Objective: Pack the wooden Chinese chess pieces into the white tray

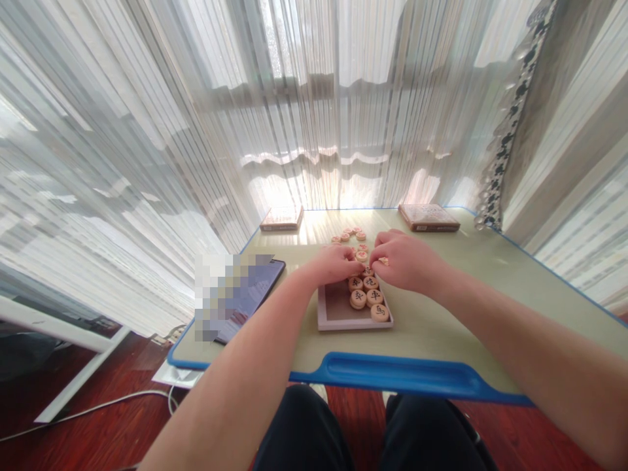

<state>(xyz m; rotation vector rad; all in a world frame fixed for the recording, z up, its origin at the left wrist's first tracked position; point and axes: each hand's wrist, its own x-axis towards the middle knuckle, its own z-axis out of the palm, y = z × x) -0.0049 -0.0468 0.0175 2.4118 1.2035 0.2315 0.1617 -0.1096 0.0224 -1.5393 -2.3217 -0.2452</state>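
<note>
~6 xiangqi pieces seen in tray, more left on bench; L hand, R hand: fingers curled, hold can't be told.

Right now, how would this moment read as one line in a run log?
left hand: at round wooden chess pieces | right hand: at same pieces | pale rectangular tray: under pieces
</note>
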